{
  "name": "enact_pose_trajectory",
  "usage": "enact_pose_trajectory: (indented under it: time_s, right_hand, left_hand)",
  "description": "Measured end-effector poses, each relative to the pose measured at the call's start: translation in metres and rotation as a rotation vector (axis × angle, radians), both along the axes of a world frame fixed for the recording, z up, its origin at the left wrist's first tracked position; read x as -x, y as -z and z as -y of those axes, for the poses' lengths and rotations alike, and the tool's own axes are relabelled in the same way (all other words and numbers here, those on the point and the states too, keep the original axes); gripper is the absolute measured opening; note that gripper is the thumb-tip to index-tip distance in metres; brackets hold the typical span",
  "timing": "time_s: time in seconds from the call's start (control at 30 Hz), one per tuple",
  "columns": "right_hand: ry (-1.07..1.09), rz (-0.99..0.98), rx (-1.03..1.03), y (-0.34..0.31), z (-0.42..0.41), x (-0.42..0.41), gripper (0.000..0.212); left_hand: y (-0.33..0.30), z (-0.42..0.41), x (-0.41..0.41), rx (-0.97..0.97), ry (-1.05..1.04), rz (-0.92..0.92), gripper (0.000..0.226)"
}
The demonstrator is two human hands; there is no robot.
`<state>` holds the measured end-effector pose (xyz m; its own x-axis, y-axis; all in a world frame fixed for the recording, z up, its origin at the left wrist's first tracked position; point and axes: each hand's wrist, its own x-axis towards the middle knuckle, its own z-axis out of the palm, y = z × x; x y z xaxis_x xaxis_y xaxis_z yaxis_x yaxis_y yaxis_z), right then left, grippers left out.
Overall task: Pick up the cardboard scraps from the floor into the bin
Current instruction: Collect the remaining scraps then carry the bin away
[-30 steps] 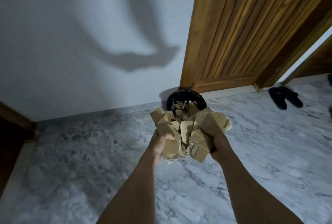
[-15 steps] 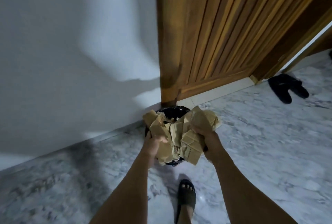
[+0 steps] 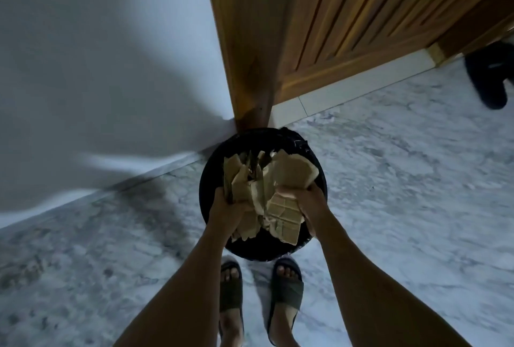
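- The bundle of crumpled tan cardboard scraps [image 3: 267,190] is held directly above the mouth of the round black bin [image 3: 207,179] — its long axis runs from near the wrists away toward the wooden door frame, the torn upper edges pointing at the far rim.
- The left hand [image 3: 226,209] is closed around the left side of the bundle, fingers wrapped under it; the right hand [image 3: 304,202] clamps the right side, thumb over a flat creased panel that hangs toward the person.
- Half a second ago the scraps were held in front of the bin with only its far rim showing; now nearly the whole rim rings the bundle, and both feet stand at the near edge where one sandal showed before.
- Beyond the hands, the brown slatted wooden door [image 3: 333,26] and its frame post meet the pale grey wall [image 3: 97,68] just behind the bin.
- Below the wrists, a pair of dark slide sandals [image 3: 286,288] on the person's feet rest on the grey-veined marble floor [image 3: 403,179].
- Far to the right of the right hand lies a loose black slipper [image 3: 489,76] near the door's foot.
- Nothing stands between the scraps and the bin opening.
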<state>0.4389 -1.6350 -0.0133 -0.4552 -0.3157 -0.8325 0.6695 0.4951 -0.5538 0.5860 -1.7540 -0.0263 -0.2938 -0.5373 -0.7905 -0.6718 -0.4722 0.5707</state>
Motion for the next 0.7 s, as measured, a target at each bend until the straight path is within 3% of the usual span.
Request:
enact_pose_trajectory:
  time_s: [0.07,0.17,0.2,0.27,0.33,0.37,0.5,0.7]
  right_hand:
    - [-0.045,0.030,-0.014,0.009,0.001,0.001,0.065]
    - [-0.099,0.038,-0.019,0.009,0.003,0.003,0.053]
    - [-0.090,0.028,-0.033,0.007,0.003,0.005,0.050]
    - [-0.070,-0.031,-0.079,0.008,0.004,0.010,0.051]
    - [-0.060,-0.058,-0.152,0.007,0.006,0.014,0.080]
    - [-0.049,-0.098,-0.184,0.005,0.007,0.017,0.083]
    - [-0.047,-0.269,-0.348,-0.003,0.005,0.029,0.067]
    - [-0.066,-0.292,-0.428,0.005,-0.005,0.039,0.057]
  left_hand:
    - [0.024,0.003,-0.001,-0.042,0.039,0.000,0.080]
    - [0.091,0.007,-0.017,-0.028,0.114,0.096,0.092]
    - [0.087,0.009,-0.017,0.023,0.135,0.141,0.091]
    - [0.042,0.015,-0.006,0.118,0.132,0.149,0.063]
    - [0.015,0.021,0.003,0.180,0.083,0.151,0.031]
    - [0.008,0.024,0.005,0.213,0.063,0.172,0.030]
    - [0.002,0.039,0.012,0.354,0.082,0.265,0.051]
    - [0.006,0.048,0.015,0.401,0.146,0.352,0.057]
